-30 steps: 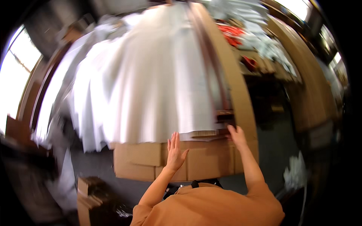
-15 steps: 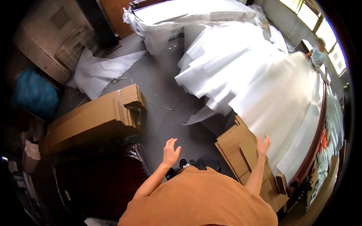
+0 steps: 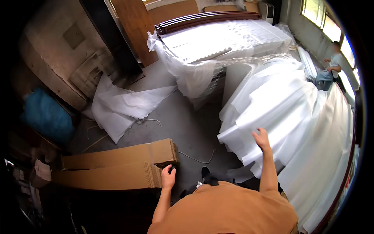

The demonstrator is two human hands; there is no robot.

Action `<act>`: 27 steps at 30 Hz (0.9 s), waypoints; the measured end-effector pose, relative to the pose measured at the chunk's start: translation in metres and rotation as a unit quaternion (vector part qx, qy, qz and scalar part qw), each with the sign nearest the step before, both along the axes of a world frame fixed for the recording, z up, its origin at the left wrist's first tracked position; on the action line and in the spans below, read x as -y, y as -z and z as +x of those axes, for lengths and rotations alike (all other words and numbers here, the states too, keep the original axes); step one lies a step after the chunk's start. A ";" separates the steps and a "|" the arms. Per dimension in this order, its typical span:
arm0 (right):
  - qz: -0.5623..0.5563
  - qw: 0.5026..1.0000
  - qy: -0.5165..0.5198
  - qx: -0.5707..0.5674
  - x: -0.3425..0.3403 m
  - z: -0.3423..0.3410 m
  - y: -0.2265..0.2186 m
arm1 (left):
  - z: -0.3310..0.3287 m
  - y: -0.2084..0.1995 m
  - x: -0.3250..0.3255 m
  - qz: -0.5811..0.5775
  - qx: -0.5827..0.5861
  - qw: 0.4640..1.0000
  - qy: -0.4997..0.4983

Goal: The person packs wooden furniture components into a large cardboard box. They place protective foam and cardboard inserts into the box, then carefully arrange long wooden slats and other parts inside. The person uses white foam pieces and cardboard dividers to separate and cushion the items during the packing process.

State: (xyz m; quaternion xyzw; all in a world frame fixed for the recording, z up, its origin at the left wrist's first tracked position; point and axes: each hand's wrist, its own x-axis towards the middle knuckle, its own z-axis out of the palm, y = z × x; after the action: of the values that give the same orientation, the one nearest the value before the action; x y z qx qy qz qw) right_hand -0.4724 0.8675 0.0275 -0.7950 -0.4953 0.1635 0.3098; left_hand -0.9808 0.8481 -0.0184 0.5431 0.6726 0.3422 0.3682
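Note:
My left hand (image 3: 168, 177) is beside the end of a stack of long brown cardboard (image 3: 117, 171), its fingers loosely bent and apart, holding nothing. Whether it touches the cardboard I cannot tell. Farther forward, my right hand (image 3: 262, 139) hangs in front of large draped white sheets (image 3: 288, 101), empty with its fingers spread. These sheets fan out in folds along my right side. The toe of a dark shoe (image 3: 205, 171) shows on the floor below me.
Ahead stands a wrapped white stack (image 3: 222, 39) topped with dark red rails (image 3: 206, 20). A loose white sheet (image 3: 120, 103) and a thin cord (image 3: 198, 160) lie on the grey floor. A blue bag (image 3: 46, 117) sits far left. At the far right a person (image 3: 333, 64) stands near the windows.
I have moved forward, so the cardboard stack is now next to my left hand. My right hand has gone from above flat cardboard to the white sheets. Both hands stay empty.

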 end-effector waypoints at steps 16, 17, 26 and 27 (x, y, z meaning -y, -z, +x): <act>0.005 0.963 -0.154 -0.220 -0.555 -0.168 -0.072 | -0.039 0.040 -0.514 -0.035 0.103 0.994 0.011; 0.038 0.967 -0.131 -0.217 -0.582 -0.156 -0.072 | -0.026 0.015 -0.562 -0.003 0.079 0.996 0.048; 0.165 0.920 -0.024 -0.354 -0.860 -0.205 -0.065 | 0.019 -0.049 -0.845 0.014 0.128 0.966 0.224; 0.179 0.917 -0.036 -0.355 -0.897 -0.213 -0.062 | 0.017 -0.052 -0.867 -0.016 0.096 0.959 0.266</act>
State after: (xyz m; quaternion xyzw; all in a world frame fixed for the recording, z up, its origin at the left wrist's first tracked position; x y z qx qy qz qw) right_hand -0.6852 1.7650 0.0896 -0.5978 -0.4017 0.3545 0.5963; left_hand -0.9633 1.7151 0.0331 0.6609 0.4708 0.2721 0.5173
